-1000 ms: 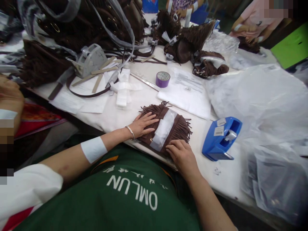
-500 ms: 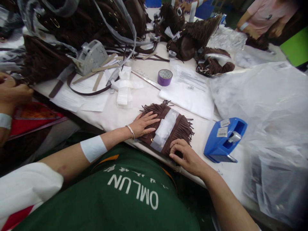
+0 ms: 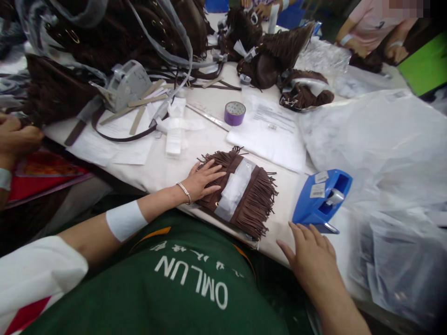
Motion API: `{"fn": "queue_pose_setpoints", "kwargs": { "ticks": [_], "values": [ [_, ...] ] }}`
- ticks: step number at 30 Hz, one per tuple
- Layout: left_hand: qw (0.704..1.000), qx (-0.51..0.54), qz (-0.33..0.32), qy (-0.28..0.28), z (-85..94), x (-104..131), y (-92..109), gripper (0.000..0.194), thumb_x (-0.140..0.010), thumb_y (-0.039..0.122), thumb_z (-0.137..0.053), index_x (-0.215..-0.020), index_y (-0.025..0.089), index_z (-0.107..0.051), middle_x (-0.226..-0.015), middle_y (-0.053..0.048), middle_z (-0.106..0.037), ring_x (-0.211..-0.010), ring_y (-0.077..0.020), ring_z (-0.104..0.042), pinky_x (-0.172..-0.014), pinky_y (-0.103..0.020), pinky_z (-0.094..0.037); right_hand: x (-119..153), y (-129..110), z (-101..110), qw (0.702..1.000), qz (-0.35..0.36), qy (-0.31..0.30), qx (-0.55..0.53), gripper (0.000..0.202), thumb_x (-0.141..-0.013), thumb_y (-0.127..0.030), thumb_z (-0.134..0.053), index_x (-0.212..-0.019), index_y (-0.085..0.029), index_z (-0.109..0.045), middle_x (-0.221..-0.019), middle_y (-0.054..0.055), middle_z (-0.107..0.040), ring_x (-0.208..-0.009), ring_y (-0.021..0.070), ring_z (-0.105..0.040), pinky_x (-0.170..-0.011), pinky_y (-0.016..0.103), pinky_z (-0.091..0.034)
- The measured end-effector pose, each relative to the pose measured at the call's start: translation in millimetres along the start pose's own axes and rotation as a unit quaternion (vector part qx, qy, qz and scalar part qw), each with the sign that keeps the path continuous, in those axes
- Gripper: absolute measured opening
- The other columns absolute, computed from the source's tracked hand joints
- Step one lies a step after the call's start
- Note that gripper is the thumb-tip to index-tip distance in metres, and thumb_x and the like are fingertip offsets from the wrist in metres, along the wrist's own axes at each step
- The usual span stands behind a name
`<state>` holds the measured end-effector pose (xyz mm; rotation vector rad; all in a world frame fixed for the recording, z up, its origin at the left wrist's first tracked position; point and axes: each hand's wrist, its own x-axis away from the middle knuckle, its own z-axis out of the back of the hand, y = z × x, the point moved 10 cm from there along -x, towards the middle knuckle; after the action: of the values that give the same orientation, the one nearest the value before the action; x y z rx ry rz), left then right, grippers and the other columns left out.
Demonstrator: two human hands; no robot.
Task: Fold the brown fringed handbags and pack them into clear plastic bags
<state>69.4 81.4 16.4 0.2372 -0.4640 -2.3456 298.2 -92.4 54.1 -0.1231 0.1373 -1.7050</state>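
A brown fringed bag [image 3: 256, 200] lies flat at the table's front edge, with a whitish translucent wrap [image 3: 236, 188] across its middle. My left hand [image 3: 202, 180] rests on the bag's left part, palm down with fingers spread. To the right of the bag, my right hand [image 3: 310, 249] is over the table edge, its fingers apart and nothing in them. Its fingertips are close to the lower end of a blue tape dispenser [image 3: 310, 200]; whether they touch it I cannot tell.
Behind the bag are a purple tape roll [image 3: 234, 113], a printed white packet [image 3: 270, 135] and white strips [image 3: 175, 132]. A grey tape dispenser [image 3: 129, 83] and brown bags [image 3: 129, 37] crowd the back left. Plastic bags [image 3: 377, 149] cover the right. Co-workers' hands [image 3: 17, 135] show left and at the back.
My right hand has left the bag's fringe and moved right, its fingers opening out, toward the blue tape dispenser. My left hand stays on the bag. The whole view has shifted slightly.
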Motion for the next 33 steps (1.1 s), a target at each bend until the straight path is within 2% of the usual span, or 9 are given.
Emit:
{"fn": "queue_pose_setpoints", "kwargs": {
  "ticks": [3,7,11,14,18,21,24,28,33],
  "values": [
    [0.996,-0.036,-0.015,0.075,21.6,-0.1,23.7,0.046,-0.096,0.038,-0.039,-0.138,0.021,-0.042,-0.150,-0.009,-0.030,-0.143,-0.0255,-0.013,-0.114,-0.051,-0.003,-9.4,-58.8,14.0,0.993,0.017,0.109,-0.039,0.064,-0.091,-0.047,-0.043,-0.143,-0.014,-0.029,-0.143,0.017,-0.040,-0.138,0.0343,-0.022,-0.108,0.057,-0.023],
    [0.997,-0.042,-0.037,0.047,7.8,1.5,32.9,0.047,-0.097,0.035,-0.035,-0.143,0.024,-0.033,-0.152,-0.006,-0.024,-0.142,-0.0220,-0.017,-0.115,-0.050,-0.003,-27.6,-106.1,-20.9,0.988,0.067,0.101,-0.098,0.065,-0.093,-0.041,-0.040,-0.148,-0.017,-0.016,-0.152,0.014,-0.025,-0.142,0.0302,-0.014,-0.110,0.057,-0.021],
    [0.998,-0.022,0.054,0.018,4.9,11.4,-22.5,0.040,-0.096,0.033,-0.036,-0.133,0.025,-0.047,-0.145,-0.006,-0.040,-0.139,-0.0256,-0.027,-0.111,-0.057,-0.012,-19.1,-68.2,-48.2,0.991,0.042,0.049,-0.120,0.052,-0.095,-0.038,-0.035,-0.144,-0.021,-0.029,-0.147,0.012,-0.036,-0.140,0.0291,-0.022,-0.107,0.060,-0.023],
    [0.993,0.012,0.088,0.081,33.4,5.7,-49.1,0.037,-0.094,0.034,-0.038,-0.123,0.023,-0.057,-0.136,-0.007,-0.052,-0.135,-0.0253,-0.035,-0.110,-0.054,-0.019,-24.9,-33.7,-15.7,0.980,0.010,0.106,-0.169,0.046,-0.096,-0.036,-0.036,-0.140,-0.024,-0.037,-0.142,0.008,-0.044,-0.139,0.0251,-0.026,-0.109,0.056,-0.026],
    [0.993,0.054,0.006,0.107,49.8,-51.4,-27.2,0.033,-0.092,0.033,-0.042,-0.120,0.025,-0.059,-0.123,-0.003,-0.062,-0.125,-0.0203,-0.046,-0.112,-0.047,-0.017,-89.4,-26.7,21.3,0.960,0.011,0.160,-0.231,0.047,-0.093,-0.040,-0.041,-0.137,-0.022,-0.042,-0.141,0.009,-0.046,-0.136,0.0226,-0.032,-0.110,0.048,-0.029],
    [0.996,0.050,-0.074,0.030,28.0,-107.5,-6.5,0.029,-0.090,0.031,-0.045,-0.113,0.028,-0.063,-0.116,-0.002,-0.066,-0.118,-0.0211,-0.050,-0.111,-0.049,-0.013,-152.6,-35.8,3.0,0.964,0.044,0.090,-0.248,0.048,-0.094,-0.043,-0.038,-0.135,-0.018,-0.044,-0.133,0.012,-0.053,-0.127,0.0224,-0.044,-0.107,0.047,-0.033],
    [0.989,0.019,-0.132,-0.058,3.5,-141.6,-6.2,0.028,-0.089,0.031,-0.045,-0.107,0.029,-0.067,-0.102,-0.003,-0.069,-0.106,-0.0225,-0.055,-0.106,-0.049,-0.019,-184.1,-40.0,-26.9,0.977,0.087,0.010,-0.193,0.041,-0.096,-0.041,-0.034,-0.127,-0.021,-0.052,-0.116,0.008,-0.065,-0.111,0.0208,-0.056,-0.106,0.051,-0.029],
    [0.983,0.003,-0.171,-0.067,8.7,-146.7,-20.6,0.029,-0.088,0.042,-0.046,-0.093,0.030,-0.072,-0.091,-0.005,-0.069,-0.099,-0.0230,-0.054,-0.104,-0.044,-0.020,-178.4,-30.4,-40.4,0.984,0.117,0.000,-0.132,0.035,-0.095,-0.039,-0.036,-0.110,-0.022,-0.062,-0.103,0.005,-0.068,-0.100,0.0204,-0.058,-0.104,0.048,-0.027],
    [0.984,-0.054,-0.161,-0.049,32.1,-119.4,-33.8,0.036,-0.092,0.044,-0.040,-0.093,0.028,-0.072,-0.085,-0.007,-0.068,-0.095,-0.0232,-0.052,-0.099,-0.043,-0.024,-151.5,-13.2,-30.1,0.990,0.094,0.050,-0.088,0.035,-0.095,-0.037,-0.036,-0.115,-0.020,-0.061,-0.097,0.007,-0.068,-0.091,0.0207,-0.058,-0.090,0.039,-0.037]
  ]
}}
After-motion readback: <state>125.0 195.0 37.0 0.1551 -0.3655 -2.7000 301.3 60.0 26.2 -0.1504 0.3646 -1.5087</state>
